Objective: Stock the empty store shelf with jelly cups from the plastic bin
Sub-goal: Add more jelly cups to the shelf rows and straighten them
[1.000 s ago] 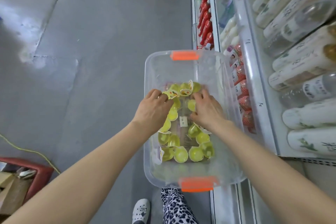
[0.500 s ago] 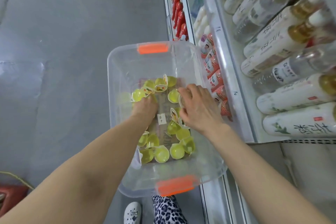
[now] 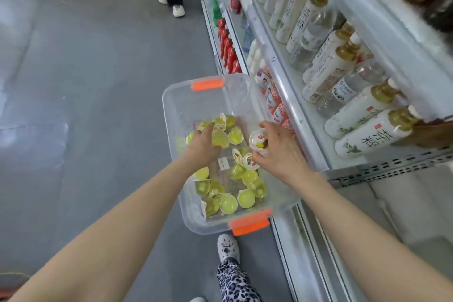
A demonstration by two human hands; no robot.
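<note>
The left forearm (image 3: 122, 216) and right forearm (image 3: 355, 216), both bare, reach from the lower corners of the frame toward its centre. The left hand (image 3: 204, 146), back upward, sits just left of centre, fingers curled down over a yellow jelly cup (image 3: 220, 139). The right hand (image 3: 282, 152), just right of centre, pinches a white-lidded jelly cup (image 3: 259, 140) between thumb and fingertips. The hands are near each other, not touching. At bottom centre are a patterned trouser leg (image 3: 235, 282) and a white shoe (image 3: 228, 247).

Jelly cups (image 3: 228, 203) in bin (image 3: 171, 110), shelf (image 3: 289, 95) on its right.
</note>
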